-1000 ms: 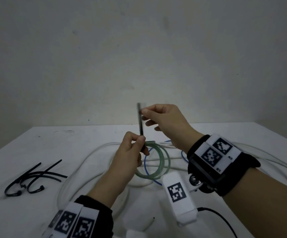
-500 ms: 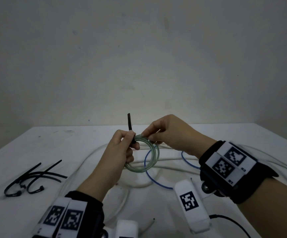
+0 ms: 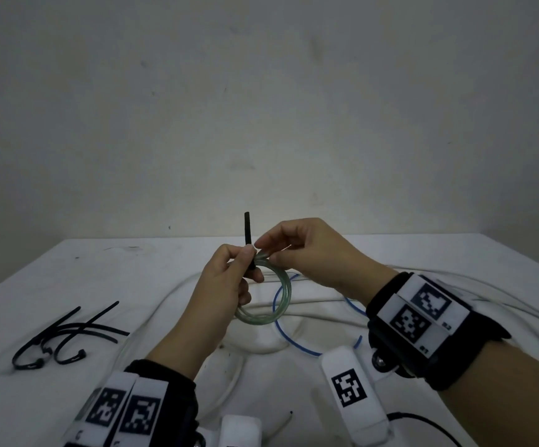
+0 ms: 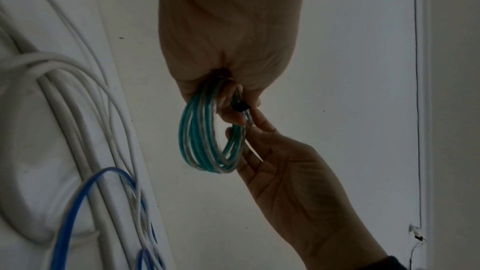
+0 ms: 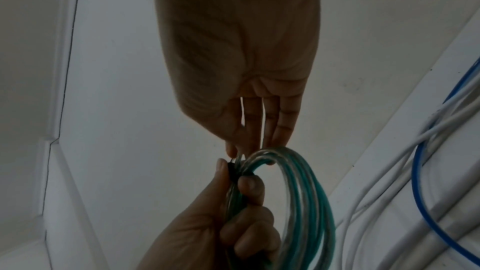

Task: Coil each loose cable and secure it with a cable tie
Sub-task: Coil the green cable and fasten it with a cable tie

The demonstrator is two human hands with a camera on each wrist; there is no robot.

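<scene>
A small coil of green and clear cable [image 3: 277, 306] hangs in the air above the table. A black cable tie [image 3: 247, 230] wraps its top, with the tail standing straight up. My left hand [image 3: 250, 256] grips the coil and the tie at the wrapped spot, fingers curled round the strands [image 5: 233, 223]. My right hand [image 3: 263, 250] pinches the coil just right of the tie. In the left wrist view the tie's head [image 4: 240, 107] sits between both hands' fingertips, and the coil [image 4: 205, 137] hangs below. The right wrist view shows the coil [image 5: 306, 202] beside the tie [image 5: 232, 171].
Several spare black cable ties [image 3: 64, 337] lie on the white table [image 3: 68, 269] at the left. Loose white cables [image 3: 171, 295] and a blue cable [image 3: 281, 330] sprawl under the hands. A thin black wire [image 3: 423, 417] runs at the lower right. A bare wall stands behind.
My right hand let go of the tie's tail, which it held high, and came down to pinch the coil beside the tie. The tail now stands free above my left hand.
</scene>
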